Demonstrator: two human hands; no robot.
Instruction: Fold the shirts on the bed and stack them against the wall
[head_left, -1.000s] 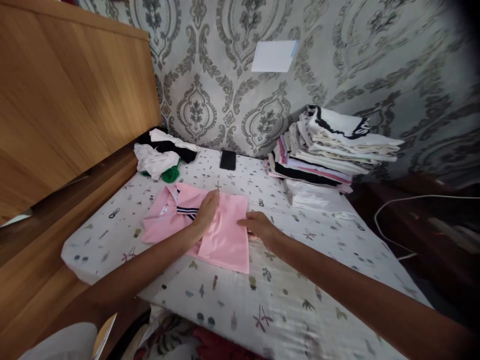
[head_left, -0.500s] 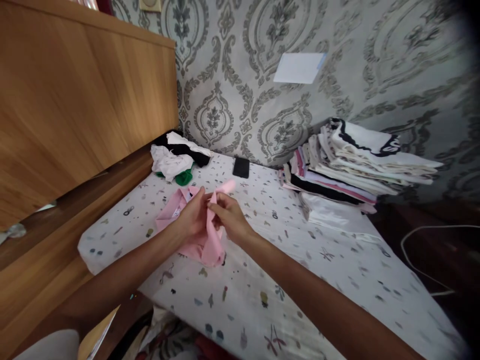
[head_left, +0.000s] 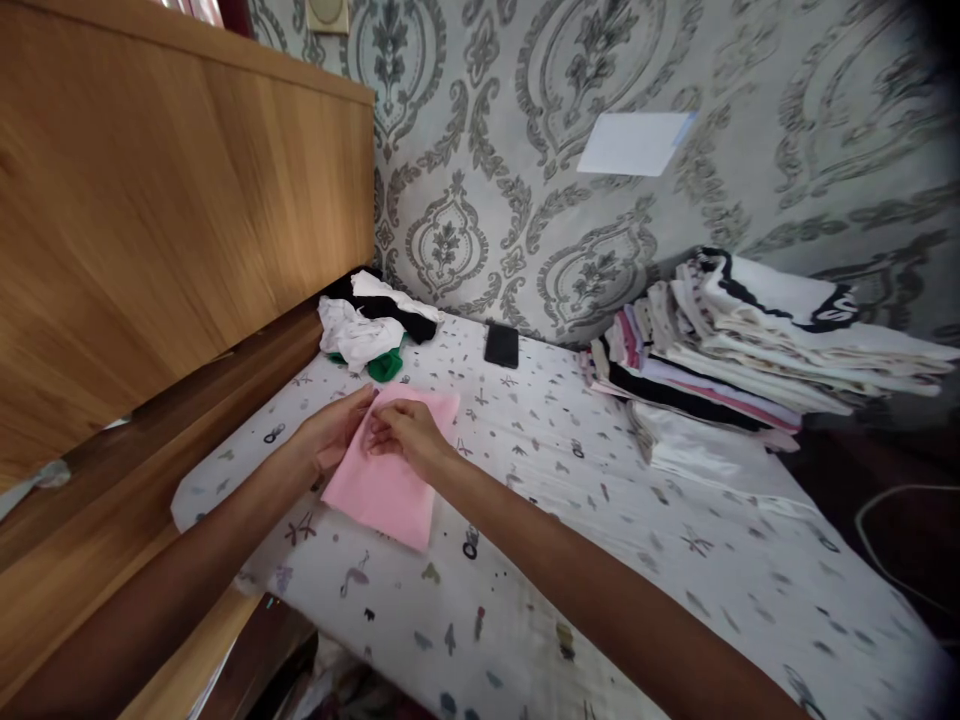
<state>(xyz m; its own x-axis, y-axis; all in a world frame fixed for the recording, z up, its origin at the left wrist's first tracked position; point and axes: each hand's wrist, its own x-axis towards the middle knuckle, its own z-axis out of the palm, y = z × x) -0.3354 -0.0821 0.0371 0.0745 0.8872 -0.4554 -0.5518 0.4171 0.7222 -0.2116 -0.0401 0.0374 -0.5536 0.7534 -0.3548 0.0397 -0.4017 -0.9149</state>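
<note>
A piece of pink clothing [head_left: 386, 498], folded into a flat rough rectangle, lies on the white patterned sheet. At its left edge is my left hand [head_left: 339, 425], its thumb along the top and its fingers partly hidden by the fabric. My right hand [head_left: 412, 436] rests over the upper part of the garment, with curled fingertips pinching the cloth. What kind of garment it is cannot be made out.
A tall stack of folded clothes [head_left: 720, 360] stands at the right by the wall. Loose white clothing [head_left: 361, 335] with green and black pieces lies at the back left. A black flat object [head_left: 502, 345] sits near the wall. The wooden cabinet [head_left: 187, 200] borders the left.
The pink garment has gone from bunched and partly lifted to folded flat. My hands have moved left, my right hand now lying over the cloth. The view has shifted slightly.
</note>
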